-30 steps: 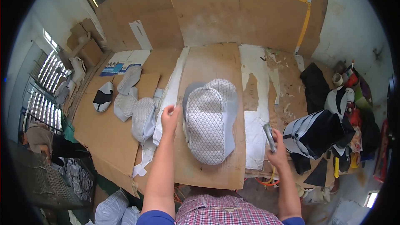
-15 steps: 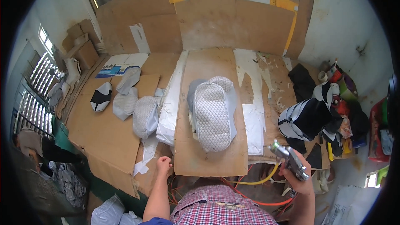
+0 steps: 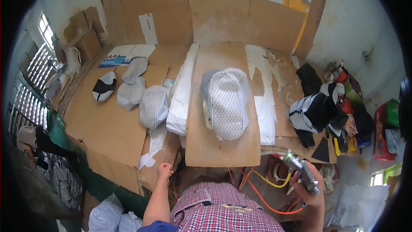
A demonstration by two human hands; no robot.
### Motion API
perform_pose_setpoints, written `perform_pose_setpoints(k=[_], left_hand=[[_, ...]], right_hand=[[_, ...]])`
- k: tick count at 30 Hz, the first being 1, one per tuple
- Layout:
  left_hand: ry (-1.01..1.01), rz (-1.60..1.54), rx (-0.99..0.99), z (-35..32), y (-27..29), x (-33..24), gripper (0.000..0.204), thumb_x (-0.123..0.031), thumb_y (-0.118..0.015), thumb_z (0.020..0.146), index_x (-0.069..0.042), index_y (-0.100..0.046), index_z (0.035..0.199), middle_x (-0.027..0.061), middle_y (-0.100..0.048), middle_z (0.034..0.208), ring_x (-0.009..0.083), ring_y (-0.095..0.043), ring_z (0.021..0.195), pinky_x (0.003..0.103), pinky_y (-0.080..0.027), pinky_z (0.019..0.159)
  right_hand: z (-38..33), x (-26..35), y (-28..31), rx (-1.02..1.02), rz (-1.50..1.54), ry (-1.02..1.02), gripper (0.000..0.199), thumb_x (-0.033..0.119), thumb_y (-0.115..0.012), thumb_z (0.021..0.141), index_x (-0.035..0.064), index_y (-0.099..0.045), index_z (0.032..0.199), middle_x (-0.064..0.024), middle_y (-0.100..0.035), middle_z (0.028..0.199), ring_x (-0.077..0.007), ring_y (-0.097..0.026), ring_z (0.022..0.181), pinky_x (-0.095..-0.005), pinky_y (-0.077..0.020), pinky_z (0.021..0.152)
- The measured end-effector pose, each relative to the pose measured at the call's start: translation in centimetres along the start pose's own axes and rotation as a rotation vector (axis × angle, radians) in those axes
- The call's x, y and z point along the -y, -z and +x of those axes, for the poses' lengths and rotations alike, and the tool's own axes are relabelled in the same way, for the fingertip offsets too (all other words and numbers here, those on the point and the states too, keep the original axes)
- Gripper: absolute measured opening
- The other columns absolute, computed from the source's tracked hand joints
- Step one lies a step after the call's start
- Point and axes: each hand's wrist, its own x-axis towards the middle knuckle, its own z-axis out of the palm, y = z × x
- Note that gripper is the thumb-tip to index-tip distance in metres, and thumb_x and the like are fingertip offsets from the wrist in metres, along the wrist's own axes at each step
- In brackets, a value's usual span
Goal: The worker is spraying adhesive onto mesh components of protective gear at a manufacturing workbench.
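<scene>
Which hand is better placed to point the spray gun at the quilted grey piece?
Probably the right hand: its grip is around the spray gun. The left hand, loosely curled, appears empty.

A head-worn fisheye looks down and forward across the nearby cardboard-covered workbench (image 3: pixel 223 154).

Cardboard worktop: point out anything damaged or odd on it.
The white covering just right of the central cardboard panel looks torn: its edges are ragged and brown patches show through, unlike a whole sheet.
</scene>
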Motion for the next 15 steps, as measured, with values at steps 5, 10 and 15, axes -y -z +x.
perform_pose_setpoints(k=[5,10,15], left_hand=[[0.073,-0.011,-0.013,-0.6,2.2,-0.1,0.003,-0.008,-0.052,0.076,-0.009,-0.053,0.074,0.0024,-0.051,0.056,0.0091,-0.045,0.038,0.021,-0.031,0.03],[0.084,-0.031,-0.042,0.3,3.5,1.5,0.003,-0.007,-0.051,0.076,-0.008,-0.053,0.074,0.0033,-0.051,0.056,0.0105,-0.046,0.038,0.021,-0.033,0.03],[0.102,-0.012,-0.017,1.4,4.1,2.8,0.002,-0.007,-0.052,0.076,-0.008,-0.054,0.077,0.0023,-0.052,0.06,0.0103,-0.048,0.04,0.021,-0.036,0.031]], right_hand=[[-1.6,0.5,-1.0,-0.059,0.081,-0.015,0.054,0.004,-0.063,0.07,-0.0011,-0.043,0.12,-0.0064,-0.057,0.078,-0.0121,-0.055,0.069,-0.0242,-0.0451,0.061],[-2.3,1.1,-1.3,-0.231,0.174,0.003,0.056,0.005,-0.062,0.071,-0.0052,-0.038,0.121,-0.0082,-0.056,0.082,-0.016,-0.056,0.07,-0.0283,-0.0483,0.062],[-4.5,0.8,-1.0,-0.113,0.13,-0.022,0.057,0.002,-0.063,0.07,-0.0025,-0.04,0.122,-0.0079,-0.056,0.079,-0.0142,-0.055,0.07,-0.0256,-0.0455,0.063]])
